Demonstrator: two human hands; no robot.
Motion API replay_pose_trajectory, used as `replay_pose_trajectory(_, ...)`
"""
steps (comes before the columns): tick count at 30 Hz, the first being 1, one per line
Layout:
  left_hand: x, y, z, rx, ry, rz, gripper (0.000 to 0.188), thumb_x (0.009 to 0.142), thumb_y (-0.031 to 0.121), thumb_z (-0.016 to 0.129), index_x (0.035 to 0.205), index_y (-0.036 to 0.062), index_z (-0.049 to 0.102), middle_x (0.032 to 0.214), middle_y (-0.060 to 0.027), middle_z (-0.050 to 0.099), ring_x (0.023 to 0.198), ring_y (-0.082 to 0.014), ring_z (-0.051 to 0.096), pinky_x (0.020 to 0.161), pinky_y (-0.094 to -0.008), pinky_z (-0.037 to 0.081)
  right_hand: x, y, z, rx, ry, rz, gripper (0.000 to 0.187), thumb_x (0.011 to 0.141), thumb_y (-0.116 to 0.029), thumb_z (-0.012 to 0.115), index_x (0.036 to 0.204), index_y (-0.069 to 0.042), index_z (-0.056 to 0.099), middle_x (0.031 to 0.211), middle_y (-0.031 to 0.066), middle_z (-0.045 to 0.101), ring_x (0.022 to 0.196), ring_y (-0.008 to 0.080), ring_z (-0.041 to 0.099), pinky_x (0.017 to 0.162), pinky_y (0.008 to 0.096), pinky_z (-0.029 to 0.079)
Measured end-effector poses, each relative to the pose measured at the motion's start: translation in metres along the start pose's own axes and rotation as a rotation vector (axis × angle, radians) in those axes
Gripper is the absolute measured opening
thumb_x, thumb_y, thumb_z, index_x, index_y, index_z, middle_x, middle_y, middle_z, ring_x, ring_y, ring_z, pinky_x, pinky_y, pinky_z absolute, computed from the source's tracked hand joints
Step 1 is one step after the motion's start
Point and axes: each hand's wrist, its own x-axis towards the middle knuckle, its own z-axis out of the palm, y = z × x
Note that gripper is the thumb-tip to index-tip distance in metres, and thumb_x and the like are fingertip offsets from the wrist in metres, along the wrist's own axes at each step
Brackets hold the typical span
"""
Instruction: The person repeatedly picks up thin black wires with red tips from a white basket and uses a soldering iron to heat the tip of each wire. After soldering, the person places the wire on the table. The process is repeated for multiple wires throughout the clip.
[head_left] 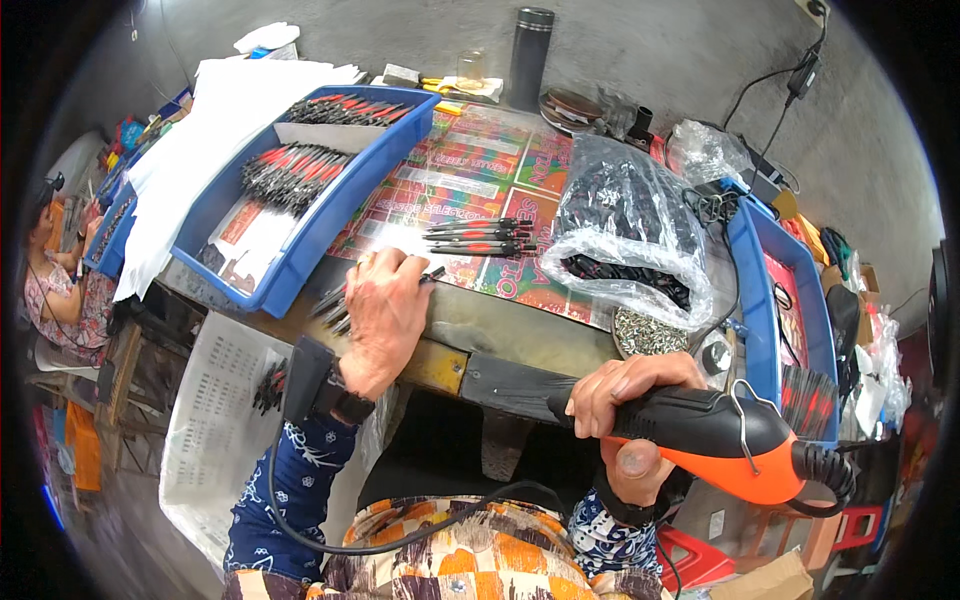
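My right hand [632, 400] is wrapped round an orange-and-black corded electric screwdriver [722, 438], its black nose toward the table's front edge. My left hand [385, 305] is curled palm-down over slim black pieces [334, 310] at the front of the table. Their ends stick out on both sides of its fingers, and how many it grips is hidden. Just beyond lies a small row of slim black-and-red pieces [480, 237] on the printed sheet [440, 190]. A small dish of tiny metal screws [650, 332] stands beyond the screwdriver.
A blue tray [268, 285] with bundled black-and-red pieces stands left. Right of the middle lies a clear bag [625, 215] of black parts. Another blue tray [818, 330] stands far right. A white bin [215, 440] is below the table's left front. Another person [65, 280] sits far left.
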Motion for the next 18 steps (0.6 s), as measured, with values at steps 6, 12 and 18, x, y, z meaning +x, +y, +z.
replay_pose_trajectory(6, 0.039, 0.022, 0.032, -0.029, -0.015, 0.176, 0.018, 0.069, 0.007, 0.067, 0.085, 0.0075, 0.062, 0.085, -0.0097, 0.058, 0.084, -0.0311, 0.055, 0.076, -0.0409, 0.042, 0.002, 0.004, -0.006, 0.067, 0.013, 0.014, 0.054, 0.064, -0.032, 0.083, 0.091, 0.000, 0.048, 0.058, 0.0071, 0.052, 0.048, 0.0201, 0.054, 0.052, 0.0346, 0.047)
replay_pose_trajectory(12, 0.052, 0.036, 0.058, 0.008, -0.043, 0.259, 0.005, 0.073, 0.011, 0.059, 0.076, 0.0067, 0.060, 0.083, -0.0099, 0.056, 0.084, -0.0289, 0.056, 0.073, -0.0409, 0.042, 0.002, 0.005, -0.013, 0.081, 0.017, 0.008, 0.053, 0.063, -0.029, 0.083, 0.090, 0.000, 0.048, 0.058, 0.0074, 0.052, 0.048, 0.0205, 0.054, 0.052, 0.0351, 0.047)
replay_pose_trajectory(18, 0.053, 0.035, 0.070, 0.057, -0.065, 0.279, 0.005, 0.075, 0.009, 0.056, 0.079, 0.0068, 0.058, 0.083, -0.0105, 0.055, 0.086, -0.0283, 0.056, 0.073, -0.0407, 0.041, 0.001, 0.006, -0.017, 0.102, 0.016, 0.022, 0.051, 0.063, -0.026, 0.082, 0.090, 0.000, 0.049, 0.058, 0.0078, 0.053, 0.048, 0.0206, 0.054, 0.052, 0.0353, 0.047)
